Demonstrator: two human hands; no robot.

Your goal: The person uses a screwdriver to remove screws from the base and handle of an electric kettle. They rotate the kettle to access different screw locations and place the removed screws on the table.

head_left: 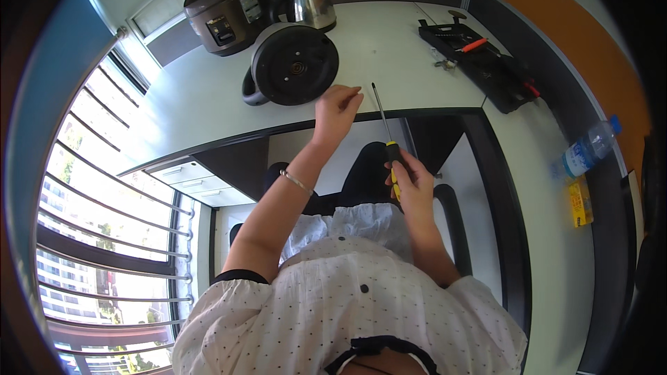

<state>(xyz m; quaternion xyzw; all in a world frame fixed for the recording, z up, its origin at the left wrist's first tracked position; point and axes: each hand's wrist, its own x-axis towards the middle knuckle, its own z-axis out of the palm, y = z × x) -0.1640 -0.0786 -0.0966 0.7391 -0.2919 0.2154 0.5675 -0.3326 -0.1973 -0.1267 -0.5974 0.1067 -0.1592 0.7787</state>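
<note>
left hand (338, 105): extended, fingers curled | right hand (411, 182): fist closed, drawn near

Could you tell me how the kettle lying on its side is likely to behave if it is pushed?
The kettle lies with its round base facing up, so it would probably roll. Its handle, low on the left, may stop it. It looks rigid.

A rice cooker (226, 10) and steel kettle (313, 3) sit upper centre; a plastic bottle (587, 149) lies at the right edge.
</note>
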